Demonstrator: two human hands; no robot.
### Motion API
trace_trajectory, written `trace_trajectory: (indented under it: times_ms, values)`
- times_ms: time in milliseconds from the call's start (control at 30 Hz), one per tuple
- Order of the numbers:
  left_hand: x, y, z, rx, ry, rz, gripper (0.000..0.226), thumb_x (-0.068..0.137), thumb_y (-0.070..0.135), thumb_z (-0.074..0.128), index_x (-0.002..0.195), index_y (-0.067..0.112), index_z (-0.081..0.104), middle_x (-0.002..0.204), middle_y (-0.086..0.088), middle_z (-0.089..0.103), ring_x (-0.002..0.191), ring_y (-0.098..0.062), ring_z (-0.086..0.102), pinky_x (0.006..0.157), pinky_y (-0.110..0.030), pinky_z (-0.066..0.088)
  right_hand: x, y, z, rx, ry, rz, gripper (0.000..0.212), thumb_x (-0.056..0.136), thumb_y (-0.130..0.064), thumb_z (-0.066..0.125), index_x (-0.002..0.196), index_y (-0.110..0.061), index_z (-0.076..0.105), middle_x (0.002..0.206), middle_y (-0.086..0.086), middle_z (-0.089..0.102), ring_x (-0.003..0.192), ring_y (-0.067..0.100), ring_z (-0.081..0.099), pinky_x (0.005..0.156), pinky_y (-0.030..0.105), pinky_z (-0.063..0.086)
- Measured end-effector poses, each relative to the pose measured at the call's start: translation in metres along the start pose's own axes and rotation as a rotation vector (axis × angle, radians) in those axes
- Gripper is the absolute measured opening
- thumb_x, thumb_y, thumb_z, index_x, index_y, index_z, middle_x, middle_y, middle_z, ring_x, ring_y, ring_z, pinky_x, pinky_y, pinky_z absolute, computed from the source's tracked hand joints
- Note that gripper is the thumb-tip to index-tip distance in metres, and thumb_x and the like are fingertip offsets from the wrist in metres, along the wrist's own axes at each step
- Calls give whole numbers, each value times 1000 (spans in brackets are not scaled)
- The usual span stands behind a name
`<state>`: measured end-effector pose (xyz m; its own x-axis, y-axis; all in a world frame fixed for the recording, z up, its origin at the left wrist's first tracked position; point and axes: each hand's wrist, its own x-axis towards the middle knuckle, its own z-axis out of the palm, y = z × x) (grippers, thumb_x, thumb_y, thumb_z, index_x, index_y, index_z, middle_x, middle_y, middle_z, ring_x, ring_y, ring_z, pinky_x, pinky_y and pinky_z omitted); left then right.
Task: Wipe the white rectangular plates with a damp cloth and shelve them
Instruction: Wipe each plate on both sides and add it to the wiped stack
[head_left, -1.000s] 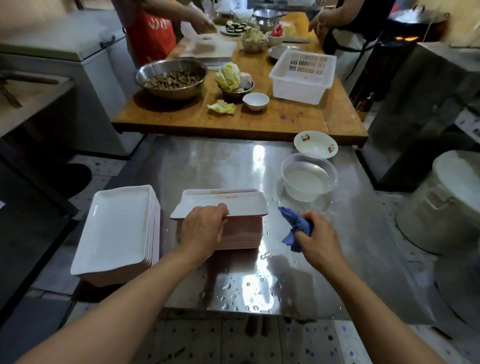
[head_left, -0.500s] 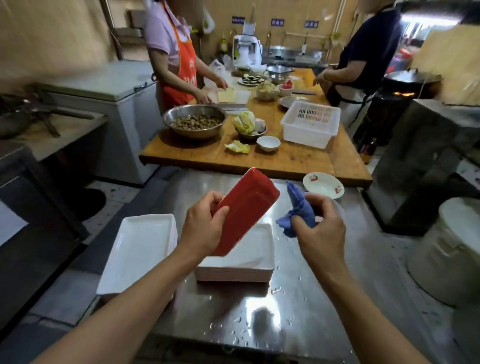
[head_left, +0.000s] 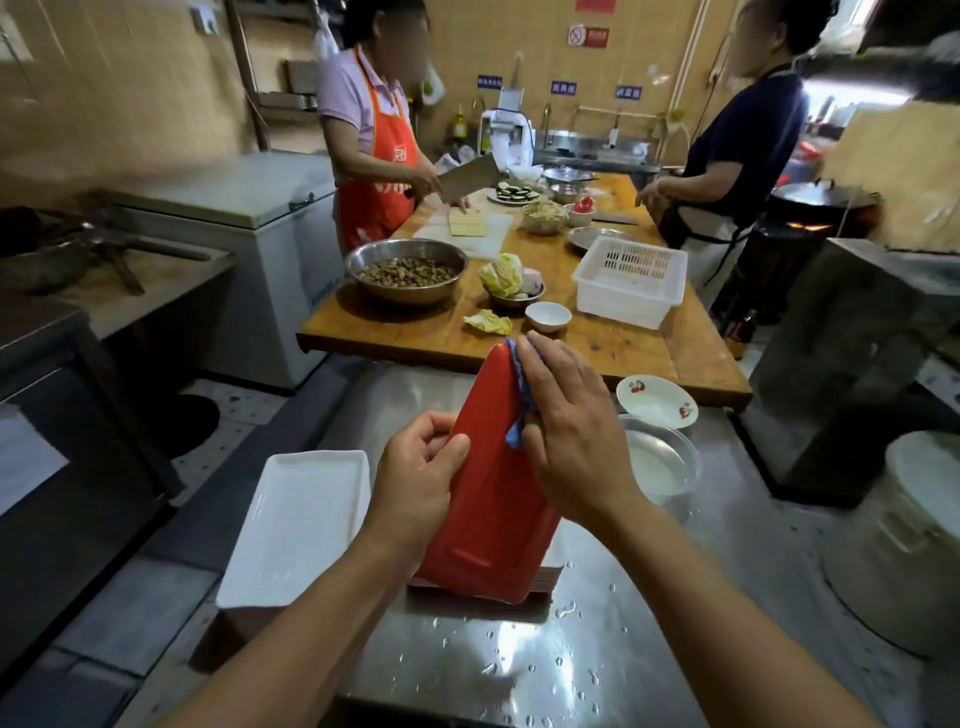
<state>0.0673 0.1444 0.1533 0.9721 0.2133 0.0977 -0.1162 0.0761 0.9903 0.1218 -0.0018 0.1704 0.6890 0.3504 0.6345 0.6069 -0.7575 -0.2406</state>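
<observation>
the left hand (head_left: 418, 475) has lifted the top plate (head_left: 488, 499) upright (red underside facing us), and the right hand (head_left: 563, 441) now presses the blue cloth (head_left: 515, 434) against it.

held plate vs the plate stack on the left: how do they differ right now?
The held plate stands tilted on edge, red underside to the camera; the left stack lies flat, white faces up. The held plate is gripped by the left hand and wiped by the right hand with a blue cloth; the left stack is untouched. Both are rectangular.
</observation>
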Motion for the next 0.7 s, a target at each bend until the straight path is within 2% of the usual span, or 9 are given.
trace_trajectory:
  times_ms: [67,200,300,367,467,567,633,700]
  values:
    - [-2,4,-1,-41,21,-4,14,94,1,49,89,10,59,60,3,66,53,-7,59,53,-22,49,-5,10,-2,44,17,76,67,77,-22,37,142,-7,38,141,12,43,130,21,34,111,35,27]
    - [-6,12,2,-61,24,-12,11,95,7,50,96,11,60,63,2,69,59,-10,66,54,-24,54,-17,22,-4,272,-4,343,64,85,-24,36,147,-15,25,148,4,31,129,4,24,106,16,17]
    - [-6,12,10,-182,44,-61,11,95,4,49,94,10,59,65,0,70,58,-11,66,52,-25,54,-17,15,-7,454,38,475,63,93,-26,39,150,-20,12,144,0,27,124,3,31,102,19,27]
    - [-4,12,14,-246,63,-82,11,95,3,49,94,9,58,66,-1,71,59,-11,67,52,-24,54,-23,9,-8,476,29,543,65,97,-21,44,151,-21,9,136,-2,30,117,1,33,97,17,27]
    - [0,11,20,-341,81,-81,11,94,1,48,94,7,57,64,0,70,56,-10,66,51,-23,53,-46,1,0,502,-11,619,66,93,-24,49,150,-20,15,131,-2,39,114,4,39,98,21,31]
    - [0,7,27,-376,92,-70,13,94,-1,46,91,8,56,61,2,68,54,-7,64,50,-21,52,-63,2,1,629,-27,719,65,82,-32,55,141,-22,31,124,-1,54,111,9,54,97,28,43]
    - [-3,1,31,-395,77,-82,15,95,-1,45,90,9,55,61,3,68,54,-6,64,50,-20,51,-62,8,-9,747,-15,802,41,81,-14,61,121,-17,48,100,0,64,88,3,63,79,22,52]
    - [-5,-7,32,-380,31,-107,17,97,1,43,90,12,54,63,4,68,57,-7,64,51,-21,52,-56,13,-21,756,-13,809,26,76,3,61,97,-11,53,79,1,62,61,-2,59,57,16,50]
